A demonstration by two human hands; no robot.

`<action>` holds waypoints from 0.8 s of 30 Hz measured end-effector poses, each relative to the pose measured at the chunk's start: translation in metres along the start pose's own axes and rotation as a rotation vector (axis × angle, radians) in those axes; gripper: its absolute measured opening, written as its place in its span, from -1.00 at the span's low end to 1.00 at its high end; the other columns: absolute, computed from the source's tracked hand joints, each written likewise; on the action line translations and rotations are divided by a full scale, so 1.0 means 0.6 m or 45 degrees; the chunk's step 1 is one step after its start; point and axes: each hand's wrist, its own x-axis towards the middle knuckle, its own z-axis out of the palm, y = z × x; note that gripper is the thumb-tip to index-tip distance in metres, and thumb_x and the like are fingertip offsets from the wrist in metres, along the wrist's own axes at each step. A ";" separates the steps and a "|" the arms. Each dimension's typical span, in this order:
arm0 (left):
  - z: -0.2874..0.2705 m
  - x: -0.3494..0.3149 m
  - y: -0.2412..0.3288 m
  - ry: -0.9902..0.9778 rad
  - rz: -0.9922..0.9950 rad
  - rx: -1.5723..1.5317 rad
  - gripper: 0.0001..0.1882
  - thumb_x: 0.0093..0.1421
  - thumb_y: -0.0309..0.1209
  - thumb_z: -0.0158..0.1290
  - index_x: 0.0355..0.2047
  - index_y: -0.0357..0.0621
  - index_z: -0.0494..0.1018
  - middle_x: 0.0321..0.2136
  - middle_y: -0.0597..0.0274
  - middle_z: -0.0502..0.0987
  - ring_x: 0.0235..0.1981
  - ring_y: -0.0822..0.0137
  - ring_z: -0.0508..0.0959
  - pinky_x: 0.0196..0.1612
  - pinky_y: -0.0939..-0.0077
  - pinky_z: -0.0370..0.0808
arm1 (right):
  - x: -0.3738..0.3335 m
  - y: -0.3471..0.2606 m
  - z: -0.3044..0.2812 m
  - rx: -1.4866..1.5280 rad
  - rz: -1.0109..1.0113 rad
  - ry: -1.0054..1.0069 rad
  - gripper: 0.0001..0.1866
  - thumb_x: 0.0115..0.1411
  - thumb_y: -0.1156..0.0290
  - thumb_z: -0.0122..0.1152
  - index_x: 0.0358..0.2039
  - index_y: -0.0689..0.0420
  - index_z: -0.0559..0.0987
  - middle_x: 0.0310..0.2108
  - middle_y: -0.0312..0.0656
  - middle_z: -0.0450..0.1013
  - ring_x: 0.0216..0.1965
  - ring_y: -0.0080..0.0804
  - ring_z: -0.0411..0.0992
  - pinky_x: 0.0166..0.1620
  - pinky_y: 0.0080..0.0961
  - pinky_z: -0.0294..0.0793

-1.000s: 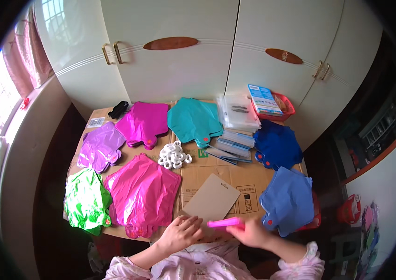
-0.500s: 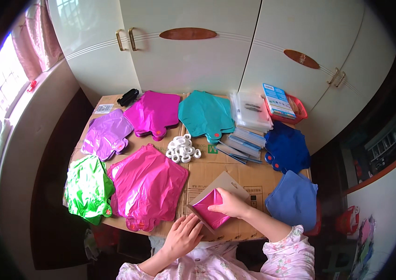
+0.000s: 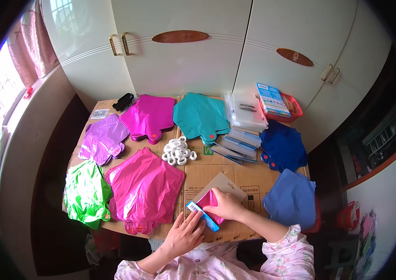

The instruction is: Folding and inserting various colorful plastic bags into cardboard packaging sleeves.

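Observation:
In front of me lies a grey-backed card (image 3: 229,183) with a folded pink foil sheet (image 3: 211,201) on it. The card's near edge is turned up as a blue printed flap (image 3: 210,221) over the foil. My left hand (image 3: 186,232) rests on that flap with its fingers stretched out, gripping nothing. Over the card, my right hand (image 3: 223,204) has its thumb and fingers closed on the pink foil sheet; the thumb tip is near the flap's edge. Left of the card is a pile of large pink foil sheets (image 3: 145,189).
Around the cardboard-covered table (image 3: 235,168) lie foil piles: green (image 3: 87,191), lilac (image 3: 102,137), magenta (image 3: 147,116), teal (image 3: 201,114), dark blue (image 3: 284,145), light blue (image 3: 291,198). White rings (image 3: 178,150) are heaped centrally. Clear plastic bags (image 3: 246,112) and a red basket (image 3: 295,107) stand behind.
The card's near flap has folded over, now showing its blue printed side. My right thumb has moved down toward it, and my left fingers now lie on the flap. The view has shifted slightly.

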 end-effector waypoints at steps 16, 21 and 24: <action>0.004 0.003 -0.002 0.019 0.044 0.059 -0.51 0.16 -0.08 0.01 0.07 0.05 0.34 0.17 0.01 0.26 0.21 0.11 0.27 0.21 -0.08 0.14 | 0.010 0.013 0.006 0.069 -0.029 -0.021 -0.36 0.05 0.05 0.29 -0.03 0.22 0.28 -0.41 0.16 0.50 -0.33 0.14 0.50 -0.28 -0.05 0.45; 0.002 0.002 -0.001 0.029 0.039 0.068 -0.50 0.16 -0.09 0.01 0.11 0.13 0.33 0.15 0.02 0.27 0.20 0.09 0.28 0.20 -0.08 0.15 | 0.013 0.011 0.005 -0.022 -0.072 -0.060 -0.37 0.09 0.03 0.25 -0.04 0.22 0.26 -0.44 0.16 0.50 -0.36 0.14 0.50 -0.30 -0.02 0.44; 0.000 0.005 0.000 0.035 0.035 0.054 -0.49 0.16 -0.10 0.01 0.13 0.17 0.32 0.15 0.00 0.26 0.19 0.06 0.28 0.21 -0.05 0.15 | 0.009 0.000 0.003 -0.093 -0.078 -0.025 -0.38 0.11 0.05 0.22 0.00 0.23 0.28 -0.30 0.17 0.48 -0.28 0.08 0.50 -0.26 -0.08 0.46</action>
